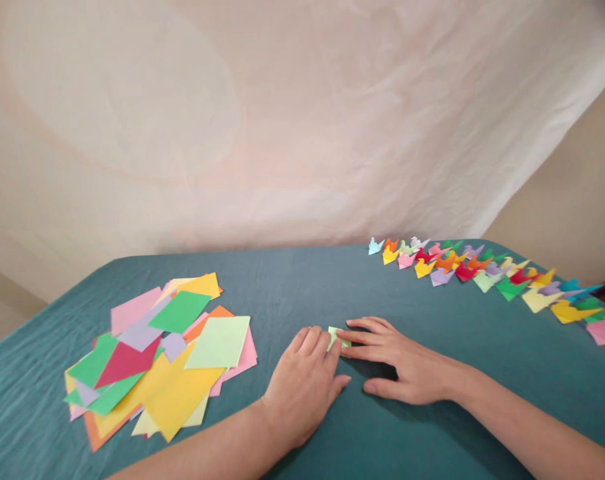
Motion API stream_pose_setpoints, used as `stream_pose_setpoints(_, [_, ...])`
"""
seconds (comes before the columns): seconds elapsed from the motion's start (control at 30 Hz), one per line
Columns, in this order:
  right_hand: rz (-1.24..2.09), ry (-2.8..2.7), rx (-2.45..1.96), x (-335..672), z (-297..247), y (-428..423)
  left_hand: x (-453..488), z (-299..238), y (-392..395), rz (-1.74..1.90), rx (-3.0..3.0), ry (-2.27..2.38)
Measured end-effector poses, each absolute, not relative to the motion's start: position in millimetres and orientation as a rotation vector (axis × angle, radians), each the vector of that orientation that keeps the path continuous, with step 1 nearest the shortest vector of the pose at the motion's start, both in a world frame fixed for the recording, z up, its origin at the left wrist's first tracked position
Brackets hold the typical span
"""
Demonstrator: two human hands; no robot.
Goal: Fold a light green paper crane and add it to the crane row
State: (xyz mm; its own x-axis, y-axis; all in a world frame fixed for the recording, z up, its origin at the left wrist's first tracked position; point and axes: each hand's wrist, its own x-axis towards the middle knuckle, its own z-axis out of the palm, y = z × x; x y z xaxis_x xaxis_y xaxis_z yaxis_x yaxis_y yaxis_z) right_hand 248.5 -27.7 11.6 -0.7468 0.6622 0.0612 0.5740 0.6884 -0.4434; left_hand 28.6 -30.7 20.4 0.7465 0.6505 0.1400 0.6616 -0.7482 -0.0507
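Note:
A small piece of pale green folded paper lies on the cloth-covered table between my hands, largely hidden by the fingers. My left hand rests palm down over its left side, pressing it against the cloth, thumb stretched out apart from the fingers. From the right, my right hand reaches in with fingers spread; its fingertips touch the paper's right edge and nothing is gripped in it. How the paper is folded under the fingers cannot be made out.
Loose square sheets in many colours form a pile at left, a light green sheet among those on top. Several small folded paper birds stand in rows along the far right edge. Dark teal cloth covers the table; a pale sheet hangs behind.

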Motion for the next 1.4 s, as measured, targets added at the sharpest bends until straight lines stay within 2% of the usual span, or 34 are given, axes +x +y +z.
stream_pose_setpoints(0.9, [0.621, -2.654, -0.941, 252.6, 15.5, -29.0, 28.5, 13.9, -25.4, -0.251, -2.845, -0.985])
stream_pose_setpoints(1.07, [0.624, -2.655, -0.954, 252.3, 15.3, -28.9, 26.2, 17.3, -5.6, -0.425, -3.038, -1.01])
stream_pose_setpoints(1.4, [0.637, -2.654, -0.95, 251.5, 16.4, -28.8, 30.6, 2.4, 18.7, -0.893, -3.237, -1.407])
